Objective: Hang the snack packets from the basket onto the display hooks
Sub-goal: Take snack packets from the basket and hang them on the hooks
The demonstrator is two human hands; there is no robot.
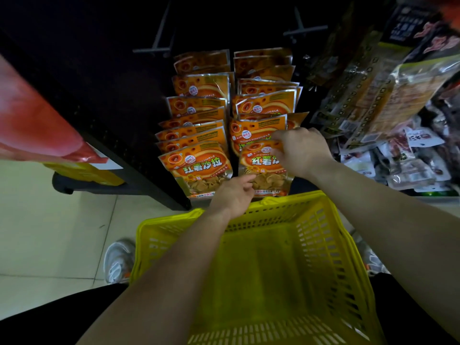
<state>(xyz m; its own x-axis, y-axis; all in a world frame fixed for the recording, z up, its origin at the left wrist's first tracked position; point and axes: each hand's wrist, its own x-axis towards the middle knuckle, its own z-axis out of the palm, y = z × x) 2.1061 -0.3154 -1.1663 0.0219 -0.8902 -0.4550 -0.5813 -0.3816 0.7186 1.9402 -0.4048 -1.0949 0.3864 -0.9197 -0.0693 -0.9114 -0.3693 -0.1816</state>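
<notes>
A yellow plastic basket (174,235) stands on the floor in front of me, with no packets visible inside. Orange snack packets hang in two columns on a dark display panel. My right hand (302,151) pinches the top of the front packet (263,168) of the right column. My left hand (234,195) touches that same packet at its lower edge with the fingertips. The hook under my right hand is hidden. The left column's front packet (199,168) hangs untouched beside it.
Bare grey hooks (159,41) (302,29) stick out above the columns. Dark and clear snack bags (388,95) crowd the rack on the right. A red packet (37,125) looms at the left. Pale floor tiles and my shoe (117,260) lie left of the basket.
</notes>
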